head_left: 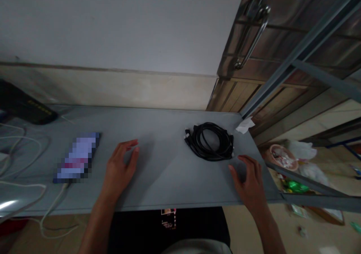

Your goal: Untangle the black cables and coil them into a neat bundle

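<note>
A coiled bundle of black cables (pixel 210 157) with several plug ends lies on the grey metal table (pixel 166 186), right of centre. My right hand (pixel 249 178) is just to the lower right of the coil, thumb and fingers apart, holding nothing; the fingertips seem close to the cable but not around it. Farther left, my left hand (pixel 121 167) hovers at or just over the tabletop, its fingers curved with a gap to the thumb and nothing between them. Beside it on the left lies a phone (pixel 77 156), its screen lit and blurred, with a white charging cable (pixel 58 199) plugged in.
A dark object (pixel 26 103) stands at the table's far left, near loose white cables (pixel 36 145). White crumpled paper (pixel 245 125) sits by the right corner, beside a metal frame post (pixel 270 84). On the floor at right are a pink bin (pixel 282 158) and plastic bags.
</note>
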Action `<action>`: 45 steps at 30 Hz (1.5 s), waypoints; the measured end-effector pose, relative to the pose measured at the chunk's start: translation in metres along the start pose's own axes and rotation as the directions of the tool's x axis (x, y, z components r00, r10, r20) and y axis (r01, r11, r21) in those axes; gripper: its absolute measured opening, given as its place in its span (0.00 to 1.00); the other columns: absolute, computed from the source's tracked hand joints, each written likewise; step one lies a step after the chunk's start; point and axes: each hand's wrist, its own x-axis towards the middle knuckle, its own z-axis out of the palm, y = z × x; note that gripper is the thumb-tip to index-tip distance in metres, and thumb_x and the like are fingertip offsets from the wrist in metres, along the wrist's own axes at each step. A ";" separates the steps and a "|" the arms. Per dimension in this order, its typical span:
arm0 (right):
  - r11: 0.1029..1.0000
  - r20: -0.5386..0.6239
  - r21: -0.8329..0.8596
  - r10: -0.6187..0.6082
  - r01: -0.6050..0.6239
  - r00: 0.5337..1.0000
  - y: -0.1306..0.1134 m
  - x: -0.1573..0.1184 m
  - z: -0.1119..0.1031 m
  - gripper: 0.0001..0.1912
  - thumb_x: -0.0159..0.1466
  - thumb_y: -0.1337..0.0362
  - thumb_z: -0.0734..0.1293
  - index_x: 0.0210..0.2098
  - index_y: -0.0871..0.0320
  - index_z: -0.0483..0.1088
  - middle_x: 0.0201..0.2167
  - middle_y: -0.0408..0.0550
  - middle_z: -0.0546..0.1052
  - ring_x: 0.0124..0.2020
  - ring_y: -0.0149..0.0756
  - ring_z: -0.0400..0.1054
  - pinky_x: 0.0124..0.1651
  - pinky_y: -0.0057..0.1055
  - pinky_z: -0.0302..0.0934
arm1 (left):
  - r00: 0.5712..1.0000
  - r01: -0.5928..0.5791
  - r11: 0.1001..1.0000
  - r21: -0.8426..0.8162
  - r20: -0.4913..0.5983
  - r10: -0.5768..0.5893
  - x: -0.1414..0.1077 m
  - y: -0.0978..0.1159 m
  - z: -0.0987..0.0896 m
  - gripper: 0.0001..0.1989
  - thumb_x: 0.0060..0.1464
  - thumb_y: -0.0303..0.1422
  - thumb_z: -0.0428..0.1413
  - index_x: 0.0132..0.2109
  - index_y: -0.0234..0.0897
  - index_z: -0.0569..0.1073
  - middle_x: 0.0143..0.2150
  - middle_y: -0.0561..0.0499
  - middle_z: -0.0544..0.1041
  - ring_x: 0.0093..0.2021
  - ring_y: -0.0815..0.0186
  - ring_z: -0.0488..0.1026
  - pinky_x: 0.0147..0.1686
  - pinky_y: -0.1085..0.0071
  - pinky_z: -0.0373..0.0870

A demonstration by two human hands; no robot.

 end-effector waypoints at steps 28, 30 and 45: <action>0.933 0.356 -0.119 -0.279 0.340 0.892 -0.021 0.076 0.064 0.29 0.79 0.36 0.67 0.48 0.57 0.78 0.43 0.58 0.86 0.46 0.53 0.84 0.52 0.45 0.76 | 0.998 0.036 0.988 -0.150 0.056 -0.028 -0.006 0.002 -0.002 0.16 0.78 0.45 0.55 0.62 0.43 0.77 0.58 0.42 0.83 0.58 0.49 0.83 0.65 0.47 0.80; 0.926 0.344 -0.144 -0.285 0.350 0.895 -0.013 0.074 0.062 0.31 0.79 0.34 0.65 0.49 0.57 0.78 0.43 0.59 0.86 0.46 0.53 0.84 0.52 0.45 0.76 | 0.998 0.039 0.986 -0.162 0.063 -0.029 -0.006 0.002 -0.002 0.15 0.78 0.44 0.55 0.62 0.43 0.77 0.59 0.41 0.83 0.60 0.49 0.83 0.66 0.45 0.79; 0.939 0.234 -0.163 -0.263 0.304 0.936 0.051 0.074 0.025 0.35 0.83 0.35 0.55 0.44 0.57 0.78 0.41 0.59 0.86 0.42 0.49 0.83 0.49 0.43 0.75 | 0.996 0.026 0.975 -0.221 0.085 -0.007 -0.011 -0.002 0.003 0.16 0.79 0.42 0.55 0.64 0.42 0.77 0.60 0.41 0.83 0.62 0.49 0.82 0.68 0.45 0.78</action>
